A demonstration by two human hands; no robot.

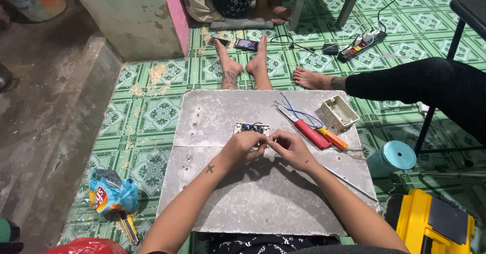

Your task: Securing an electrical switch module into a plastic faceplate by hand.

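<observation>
Head view: left hand and right hand meet, fingers pinched on a thin wire just below the switch plate; wiring underway, next needs steady threading.

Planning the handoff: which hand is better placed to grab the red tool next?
Likely the right hand: the red tool lies just beside it on the board, while the left hand is at the switch plate.

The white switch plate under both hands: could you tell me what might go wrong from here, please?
The switch plate lies loose on the grey board, so it may slide as the left hand and right hand pinch its thin wires. The red-handled tool and orange screwdriver lie close by the right hand and could be knocked off.
</observation>
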